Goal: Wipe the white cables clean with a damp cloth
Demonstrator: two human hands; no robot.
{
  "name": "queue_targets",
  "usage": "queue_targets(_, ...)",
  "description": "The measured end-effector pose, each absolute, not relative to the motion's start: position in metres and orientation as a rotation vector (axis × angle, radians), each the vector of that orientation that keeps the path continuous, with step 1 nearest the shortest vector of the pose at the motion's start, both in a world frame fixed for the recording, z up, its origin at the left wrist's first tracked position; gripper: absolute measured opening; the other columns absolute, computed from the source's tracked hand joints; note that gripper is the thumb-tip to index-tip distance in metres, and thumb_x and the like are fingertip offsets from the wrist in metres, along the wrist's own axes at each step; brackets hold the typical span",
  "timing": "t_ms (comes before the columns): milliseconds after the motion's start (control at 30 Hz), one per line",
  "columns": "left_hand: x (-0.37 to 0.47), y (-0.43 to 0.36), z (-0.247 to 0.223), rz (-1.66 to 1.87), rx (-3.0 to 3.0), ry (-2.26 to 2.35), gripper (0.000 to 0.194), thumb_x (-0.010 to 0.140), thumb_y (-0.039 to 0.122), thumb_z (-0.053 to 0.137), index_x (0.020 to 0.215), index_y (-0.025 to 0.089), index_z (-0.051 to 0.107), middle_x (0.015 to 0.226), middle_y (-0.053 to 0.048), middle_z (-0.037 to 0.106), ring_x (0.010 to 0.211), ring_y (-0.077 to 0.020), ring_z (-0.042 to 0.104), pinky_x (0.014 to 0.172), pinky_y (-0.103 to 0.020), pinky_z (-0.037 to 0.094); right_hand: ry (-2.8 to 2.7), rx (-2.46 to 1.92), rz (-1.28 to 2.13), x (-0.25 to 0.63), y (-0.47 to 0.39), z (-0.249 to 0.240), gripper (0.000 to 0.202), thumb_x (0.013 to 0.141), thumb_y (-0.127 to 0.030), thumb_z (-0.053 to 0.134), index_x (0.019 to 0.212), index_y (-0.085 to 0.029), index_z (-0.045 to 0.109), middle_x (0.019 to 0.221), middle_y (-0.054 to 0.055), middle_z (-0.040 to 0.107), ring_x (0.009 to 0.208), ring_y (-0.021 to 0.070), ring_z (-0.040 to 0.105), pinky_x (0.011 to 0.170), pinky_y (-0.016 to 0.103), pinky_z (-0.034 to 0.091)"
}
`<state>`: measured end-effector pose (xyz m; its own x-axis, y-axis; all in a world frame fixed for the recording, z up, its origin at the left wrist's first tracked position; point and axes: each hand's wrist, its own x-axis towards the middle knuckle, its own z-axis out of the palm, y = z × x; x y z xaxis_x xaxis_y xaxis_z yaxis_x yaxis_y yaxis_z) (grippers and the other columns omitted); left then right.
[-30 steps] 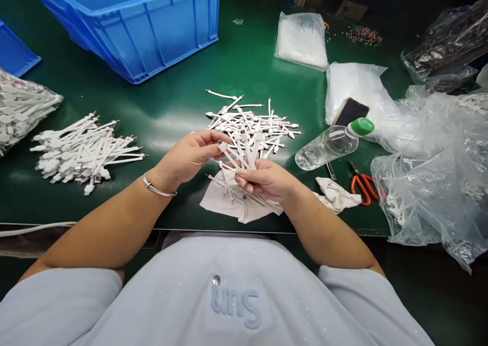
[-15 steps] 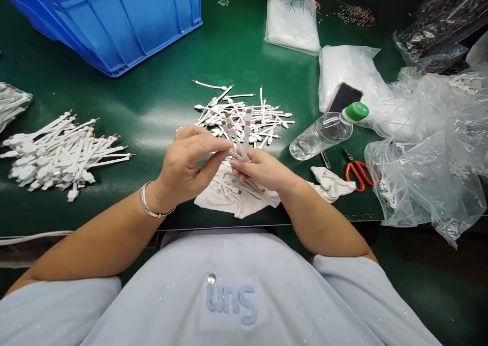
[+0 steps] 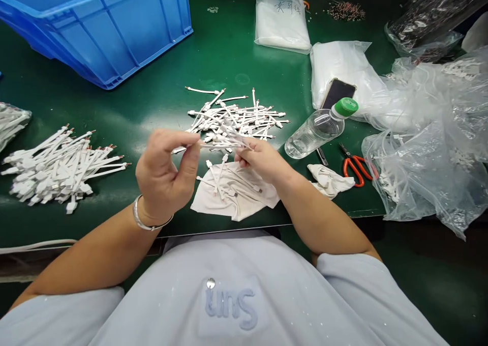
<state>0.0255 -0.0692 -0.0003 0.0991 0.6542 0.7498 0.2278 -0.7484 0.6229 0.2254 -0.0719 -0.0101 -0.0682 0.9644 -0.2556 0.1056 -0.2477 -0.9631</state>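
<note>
Head view. Left hand (image 3: 168,175): grip closed, thumb and index finger pinching one end of a white cable (image 3: 219,145). The cable runs roughly level across to the right hand (image 3: 263,157), raised in front of the wearer. Right hand: grip closed around a small bundle of white cables (image 3: 233,132); its far ends are blurred, count not readable. Metal bangle (image 3: 143,219) on the left wrist.

Below the hands, on the green table (image 3: 152,102): off-white cloth (image 3: 206,203) near the front edge, several loose cables (image 3: 218,180) lying on it. Beyond the hands: loose heap of short cables (image 3: 251,116), pointing in mixed directions. To the left: second, denser heap (image 3: 57,170), connectors mostly toward the left, reddish tips toward the right. Blue bin (image 3: 110,35) at the far left.

Right side: clear bottle (image 3: 316,132) with green cap; phone (image 3: 338,92) resting on a white plastic pack (image 3: 339,56); crumpled cloth (image 3: 331,180) just beside pliers (image 3: 354,173) with orange handles; clear plastic bags (image 3: 423,168) reaching past the table's front edge. Farther back: packet (image 3: 282,23) with handwriting.
</note>
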Motion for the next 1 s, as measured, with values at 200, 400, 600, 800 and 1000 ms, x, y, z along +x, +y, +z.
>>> queue_targets(200,0.028,-0.053,-0.004,0.786,1.991,1.04,0.023,0.083,0.037,0.061,0.094,0.019,0.07,0.084,-0.004,0.071,0.076,-0.0163,0.063,0.073,-0.031,0.05,-0.814,-1.087,1.653,0.234,-0.065,0.0,0.014,0.082,-0.019,0.066,0.09,-0.015,0.056,0.064,-0.005,0.054,0.052,0.0031,0.047,0.041,0.013,0.027)
queue_targets(400,0.027,-0.045,-0.009,0.909,2.144,1.078,0.035,0.082,0.047,0.061,0.104,0.021,0.072,0.115,-0.011,0.069,0.111,-0.0271,0.06,0.102,-0.043,0.042,-0.8,-0.915,1.806,0.227,-0.073,0.002,0.026,0.071,-0.026,0.077,0.082,-0.014,0.057,0.065,-0.003,0.057,0.052,0.0029,0.049,0.04,0.012,0.029)
queue_targets(600,0.027,-0.054,0.007,0.701,1.69,0.759,0.039,0.085,0.053,0.058,0.107,0.023,0.071,0.097,-0.007,0.074,0.102,-0.0245,0.066,0.095,-0.036,0.049,-0.921,-0.789,2.031,0.211,-0.086,-0.007,0.03,0.072,-0.036,0.078,0.073,-0.012,0.061,0.066,-0.001,0.059,0.052,0.0025,0.049,0.043,0.013,0.033)
queue_targets(800,0.029,-0.061,0.008,0.518,1.36,0.537,0.054,0.09,0.053,0.052,0.134,0.022,0.051,0.072,-0.004,0.071,0.071,-0.0217,0.07,0.076,-0.037,0.055,-1.131,-0.859,2.09,0.206,-0.093,-0.009,0.039,0.074,-0.049,0.073,0.071,-0.012,0.064,0.064,0.0,0.059,0.055,0.0044,0.053,0.047,0.015,0.036)
queue_targets(1000,0.027,-0.063,0.003,0.423,1.282,0.441,0.053,0.093,0.05,0.048,0.133,0.015,0.05,0.077,-0.008,0.072,0.079,-0.0227,0.071,0.075,-0.035,0.056,-1.303,-0.929,2.134,0.205,-0.098,-0.01,0.04,0.079,-0.051,0.068,0.073,-0.011,0.063,0.072,0.002,0.062,0.058,0.0059,0.056,0.049,0.017,0.039)
